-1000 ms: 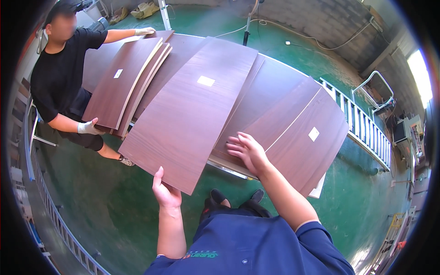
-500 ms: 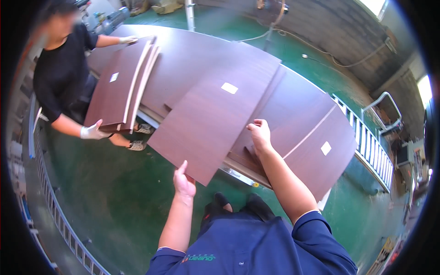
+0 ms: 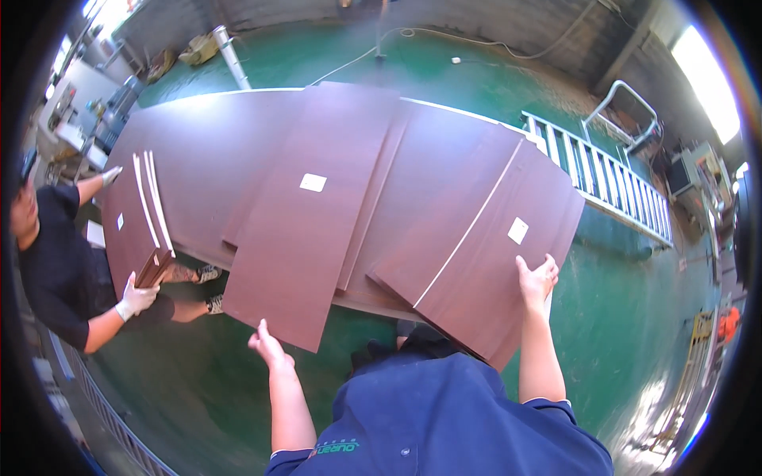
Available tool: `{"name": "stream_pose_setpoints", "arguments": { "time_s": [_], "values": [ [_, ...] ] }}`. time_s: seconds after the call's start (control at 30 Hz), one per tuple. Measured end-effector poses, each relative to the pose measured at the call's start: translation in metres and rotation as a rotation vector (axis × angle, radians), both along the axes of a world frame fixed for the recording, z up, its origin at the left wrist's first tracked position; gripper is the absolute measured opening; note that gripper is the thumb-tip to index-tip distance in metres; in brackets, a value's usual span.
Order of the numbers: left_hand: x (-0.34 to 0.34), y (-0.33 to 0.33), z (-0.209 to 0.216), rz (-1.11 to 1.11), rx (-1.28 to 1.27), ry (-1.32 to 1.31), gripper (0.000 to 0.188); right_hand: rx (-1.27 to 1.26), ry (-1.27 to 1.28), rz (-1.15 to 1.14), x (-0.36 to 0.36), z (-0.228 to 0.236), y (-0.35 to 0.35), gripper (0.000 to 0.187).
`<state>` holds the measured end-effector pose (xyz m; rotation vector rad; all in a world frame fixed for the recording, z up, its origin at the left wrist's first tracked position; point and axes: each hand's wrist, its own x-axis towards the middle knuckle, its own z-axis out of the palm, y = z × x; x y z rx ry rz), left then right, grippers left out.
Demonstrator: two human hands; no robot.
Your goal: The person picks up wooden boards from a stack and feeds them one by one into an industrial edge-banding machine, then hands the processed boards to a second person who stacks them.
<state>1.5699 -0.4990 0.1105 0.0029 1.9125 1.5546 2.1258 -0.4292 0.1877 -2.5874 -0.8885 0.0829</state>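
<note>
My left hand [image 3: 271, 347] is at the near edge of a long dark brown panel [image 3: 302, 246], a fingertip touching the edge and the thumb apart. This panel bears a white label [image 3: 313, 183] and juts past the table's near side. My right hand [image 3: 538, 279] rests over the right edge of another brown panel [image 3: 484, 285], thumb and fingers spread. That panel has a white label [image 3: 517, 231] and lies with a pale-edged panel [image 3: 444, 214] beside it. The undersides of both panels are hidden.
On the left, a co-worker [image 3: 59, 262] in white gloves carries several brown panels [image 3: 131, 218] with pale edges. A large brown tabletop [image 3: 206, 135] lies beneath the loose panels. Beyond its right end stands a metal roller conveyor [image 3: 603, 174]. A cable [image 3: 508, 51] runs along the far wall.
My right hand has moved from beside the middle panel to the right-hand panel's edge. My left hand stays by the middle panel's near end. The view has shifted rightward.
</note>
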Motion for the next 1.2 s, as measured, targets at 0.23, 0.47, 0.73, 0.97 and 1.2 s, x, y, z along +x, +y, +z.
{"name": "stream_pose_setpoints", "arguments": {
  "time_s": [0.23, 0.47, 0.73, 0.97, 1.2],
  "values": [
    [-0.013, 0.106, 0.032, -0.587, -0.329, 1.221, 0.073, 0.005, 0.101, 0.015, 0.023, -0.014, -0.039, 0.091],
    [-0.116, 0.145, 0.022, -0.817, -0.551, 0.725, 0.079, 0.420, 0.270, 0.058, 0.063, -0.060, -0.089, 0.065],
    [-0.123, 0.147, 0.025, -0.943, -0.652, 0.873, 0.080, 0.513, 0.826, -0.343, 0.053, -0.050, -0.132, 0.041],
    [-0.117, 0.149, 0.011, -0.916, -0.515, 0.743, 0.078, 0.524, 0.736, -0.282, 0.046, -0.022, -0.120, 0.055],
    [-0.115, 0.147, 0.014, -0.912, -0.473, 0.616, 0.073, 0.583, 0.814, -0.281, -0.050, 0.012, -0.062, 0.053]
  ]
}}
